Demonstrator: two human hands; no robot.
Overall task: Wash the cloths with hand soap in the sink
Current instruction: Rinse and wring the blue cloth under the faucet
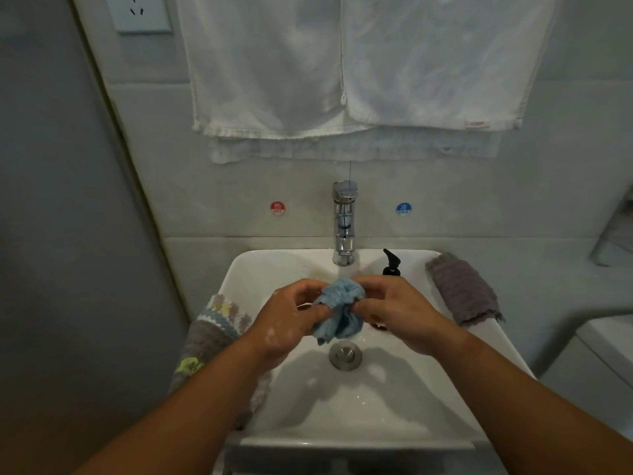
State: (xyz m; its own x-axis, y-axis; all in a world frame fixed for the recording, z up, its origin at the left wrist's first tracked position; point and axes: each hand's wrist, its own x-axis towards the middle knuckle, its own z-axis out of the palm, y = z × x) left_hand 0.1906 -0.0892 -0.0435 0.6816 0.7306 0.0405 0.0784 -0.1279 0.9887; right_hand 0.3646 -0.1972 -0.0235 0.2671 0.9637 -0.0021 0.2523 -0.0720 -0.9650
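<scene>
A bunched light-blue cloth (339,311) hangs over the white sink (370,399), above the metal drain (345,354). My left hand (291,320) pinches its left side and carries soap foam on its back. My right hand (400,313) grips the cloth's right side. A black soap pump (392,264) stands on the sink's back rim, right of the chrome faucet (344,224). No water stream is visible from the faucet. A grey-purple cloth (462,289) lies on the sink's right rim. A grey cloth with a crocheted pastel edge (212,330) hangs over the left rim.
White towels (342,70) hang on the wall above the faucet. Hot (277,208) and cold (403,209) stickers flank the faucet. A wall socket (138,12) sits at top left. A white fixture (599,365) stands at the right.
</scene>
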